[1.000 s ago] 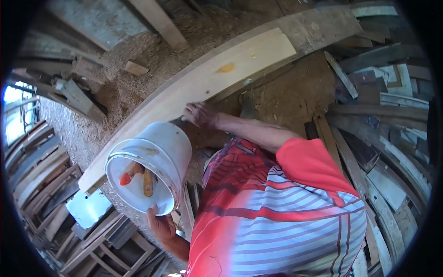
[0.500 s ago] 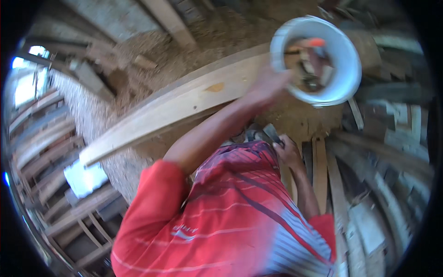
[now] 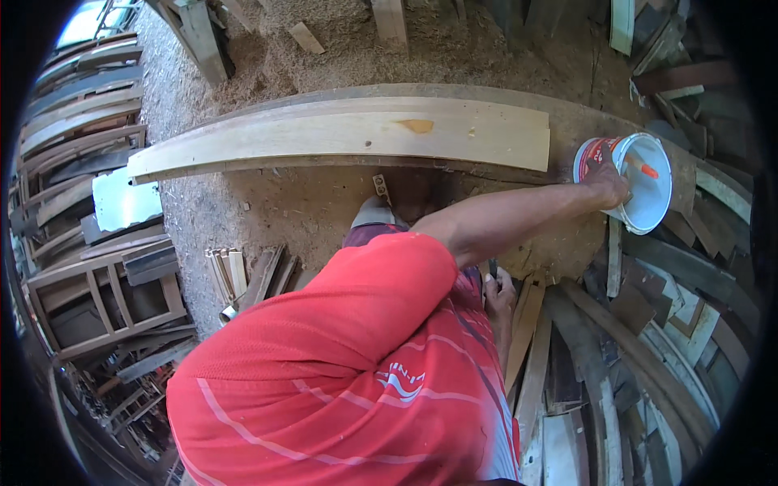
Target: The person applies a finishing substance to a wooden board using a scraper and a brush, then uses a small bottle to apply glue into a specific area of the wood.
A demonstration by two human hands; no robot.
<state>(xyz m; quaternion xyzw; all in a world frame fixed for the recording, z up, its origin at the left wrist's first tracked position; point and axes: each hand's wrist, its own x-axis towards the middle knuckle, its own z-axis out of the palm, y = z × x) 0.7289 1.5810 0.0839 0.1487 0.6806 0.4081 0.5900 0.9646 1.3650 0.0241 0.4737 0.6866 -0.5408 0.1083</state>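
Note:
My left hand (image 3: 606, 185) reaches across my body to the far right and grips the side of a white plastic bucket (image 3: 653, 212) by its rim. The bucket leans with its mouth to the right, and part of a red label shows on its outer wall. Inside it an orange-tipped item (image 3: 643, 168) shows; my hand and the wall hide other contents. Close to my body, my right hand (image 3: 500, 298) is closed around a dark narrow object (image 3: 493, 268), mostly hidden by fingers and shirt. A long pale wooden board (image 3: 324, 136) lies left of the bucket.
Wood shavings (image 3: 340, 61) cover the ground beyond the board. Stacked timber (image 3: 648, 356) crowds the right side, and wooden frames (image 3: 105, 304) fill the left. Small offcuts (image 3: 231, 274) stand near my left side. A small light block with holes (image 3: 381, 186) lies before me.
The bucket has moved right and down with my left hand, its mouth turning away to the right. My view has shifted, and the whole pale board now shows. My right hand stays near my body.

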